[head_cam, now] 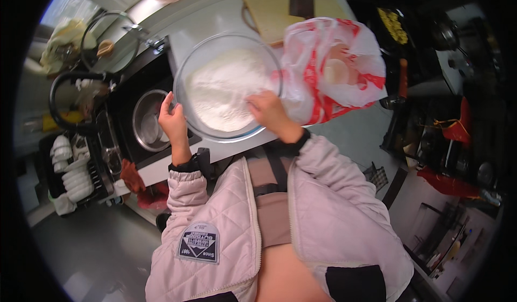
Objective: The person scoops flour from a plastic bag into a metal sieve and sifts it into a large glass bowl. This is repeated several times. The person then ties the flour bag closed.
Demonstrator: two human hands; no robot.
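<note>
A large clear glass bowl holds a heap of white flour-like powder and stands on the white counter. My right hand reaches over its near right rim. Its fingers are bunched at the powder, and whether anything is pinched between them is hard to see. At the bowl's left rim my left hand is raised, fingers apart and nothing in them; I cannot tell whether it touches the glass. A white and red plastic bag sits right beside the bowl, with a pale round thing inside.
Left of the bowl is a dark sink with a metal basin and a black hose-like spout. White dishes fill a black rack. Behind stand a cutting board and a cleaver-like blade. Yellow food lies at right.
</note>
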